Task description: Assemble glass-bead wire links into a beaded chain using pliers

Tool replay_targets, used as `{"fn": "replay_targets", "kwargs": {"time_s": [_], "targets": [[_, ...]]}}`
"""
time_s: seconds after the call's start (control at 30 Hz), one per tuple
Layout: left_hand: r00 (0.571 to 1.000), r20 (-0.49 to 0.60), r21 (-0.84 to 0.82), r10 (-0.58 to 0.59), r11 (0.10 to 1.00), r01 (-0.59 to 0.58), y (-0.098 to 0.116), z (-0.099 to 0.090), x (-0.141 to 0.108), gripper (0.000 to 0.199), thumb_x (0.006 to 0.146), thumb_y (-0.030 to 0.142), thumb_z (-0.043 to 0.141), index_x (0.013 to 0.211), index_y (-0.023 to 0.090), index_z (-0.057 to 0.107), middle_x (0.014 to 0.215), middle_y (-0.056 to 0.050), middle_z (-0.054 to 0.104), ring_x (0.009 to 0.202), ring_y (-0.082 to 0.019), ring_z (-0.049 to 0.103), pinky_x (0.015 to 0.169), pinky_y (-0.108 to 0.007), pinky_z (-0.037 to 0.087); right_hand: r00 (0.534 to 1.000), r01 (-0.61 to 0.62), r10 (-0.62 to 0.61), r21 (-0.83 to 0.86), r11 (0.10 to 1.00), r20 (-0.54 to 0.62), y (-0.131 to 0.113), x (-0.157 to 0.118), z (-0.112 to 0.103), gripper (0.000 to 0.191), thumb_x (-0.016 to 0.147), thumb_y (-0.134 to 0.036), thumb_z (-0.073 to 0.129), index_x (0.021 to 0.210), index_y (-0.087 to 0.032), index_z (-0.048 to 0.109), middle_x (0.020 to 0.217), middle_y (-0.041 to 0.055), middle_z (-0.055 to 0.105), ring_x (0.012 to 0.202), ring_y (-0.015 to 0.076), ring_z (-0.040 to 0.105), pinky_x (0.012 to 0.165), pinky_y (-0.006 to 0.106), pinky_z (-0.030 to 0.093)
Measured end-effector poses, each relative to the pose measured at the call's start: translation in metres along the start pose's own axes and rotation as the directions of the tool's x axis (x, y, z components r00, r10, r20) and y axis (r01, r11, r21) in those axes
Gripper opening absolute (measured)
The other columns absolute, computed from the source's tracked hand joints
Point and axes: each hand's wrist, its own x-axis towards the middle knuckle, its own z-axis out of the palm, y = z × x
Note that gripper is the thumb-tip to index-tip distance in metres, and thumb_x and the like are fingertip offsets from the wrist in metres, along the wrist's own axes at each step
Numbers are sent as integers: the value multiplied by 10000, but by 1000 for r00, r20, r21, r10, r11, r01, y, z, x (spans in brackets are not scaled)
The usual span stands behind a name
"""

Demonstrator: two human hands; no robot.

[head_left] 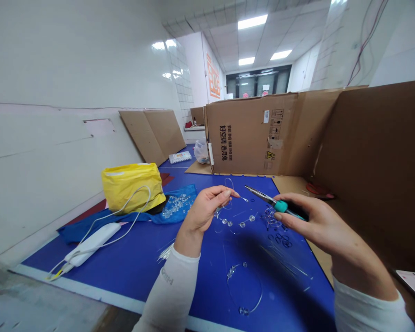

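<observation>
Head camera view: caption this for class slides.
Right hand grips teal-handled pliers; left hand pinches clear thread above glass beads on a blue mat.

Slim steel pliers (pixel 261 195) with a teal grip sit in the right hand (pixel 318 221), tips aimed at the left hand (pixel 204 210); its fingertips (pixel 227 192) pinch a thin clear wire (pixel 241 198) — just apart from the pliers; clear glass beads (pixel 233 222), strung on fine line, lie on the blue mat (pixel 124 252) below.
</observation>
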Motion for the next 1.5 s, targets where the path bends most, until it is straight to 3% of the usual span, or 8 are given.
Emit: {"fn": "replay_targets", "kwargs": {"time_s": [0.17, 0.4, 0.57, 0.77, 1.0, 1.13, 1.3, 1.5], "targets": [[997, -28, 84, -75, 993, 77, -7, 0, 5, 257, 797, 404, 757, 860, 161, 812, 578, 15, 534, 610, -107, 430, 636, -266, 364, 1000, -5, 5, 14, 1000, -10, 4, 0, -2, 348, 860, -460, 661, 1095, -217, 747, 1100, 89, 768, 974, 291, 716, 801, 376, 585], [984, -133, 151, -116, 979, 136, -12, -1, 10, 304, 710, 428, 786, 833, 151, 807, 659, -28, 642, 623, -121, 482, 586, -254, 345, 999, -46, 47, 28, 999, -11, 9, 0, -4, 342, 870, -458, 658, 1108, -228, 745, 1118, 82, 764, 994, 291, 713, 800, 368, 586], [981, -151, 138, -119, 980, 140, -14, -5, 14, 326, 732, 441, 751, 842, 139, 805, 604, 2, 561, 596, -103, 470, 559, -233, 345, 996, -87, 86, -6, 996, -16, 11, 2, -5, 385, 853, -514, 654, 1076, -215, 745, 1074, 91, 768, 954, 303, 717, 788, 404, 576], [974, -161, 26, -157, 986, 163, -19, -8, 20, 344, 697, 446, 792, 815, 123, 791, 571, 44, 484, 536, -71, 416, 627, -252, 467, 987, -151, 146, -75, 986, -60, 16, 5, -7, 424, 821, -544, 640, 1049, -203, 749, 1017, 107, 773, 899, 323, 717, 808, 476, 559], [963, -196, -13, -185, 982, 186, -22, -10, 23, 286, 719, 398, 786, 717, 116, 741, 568, 43, 499, 499, -61, 415, 654, -293, 552, 982, -173, 159, -158, 972, -99, 29, 8, -9, 456, 827, -549, 612, 1075, -191, 746, 1036, 114, 768, 920, 323, 714, 800, 439, 549], [955, -216, -21, -203, 979, 203, -19, -9, 23, 246, 754, 342, 766, 701, 104, 726, 593, 21, 535, 517, -73, 464, 621, -284, 551, 981, -180, 156, -252, 951, -110, 43, 9, -10, 410, 838, -501, 605, 1084, -203, 741, 1054, 111, 767, 938, 324, 709, 795, 416, 533], [954, -212, -30, -213, 977, 212, -18, -9, 24, 245, 774, 334, 767, 693, 107, 725, 591, 17, 530, 526, -80, 485, 600, -275, 540, 958, -286, 271, -434, 854, -98, 68, 13, -20, 372, 868, -477, 577, 1045, -186, 727, 1059, 149, 756, 917, 317, 692, 723, 370, 479], [961, -196, -19, -195, 981, 196, -18, -10, 23, 240, 766, 344, 766, 720, 109, 749, 587, 25, 509, 540, -81, 479, 609, -272, 530, 894, -418, 436, -537, 733, -101, 130, 8, -25, 188, 816, -366, 649, 778, -188, 694, 774, 146, 727, 657, 248, 645, 593, 347, 381]]}}
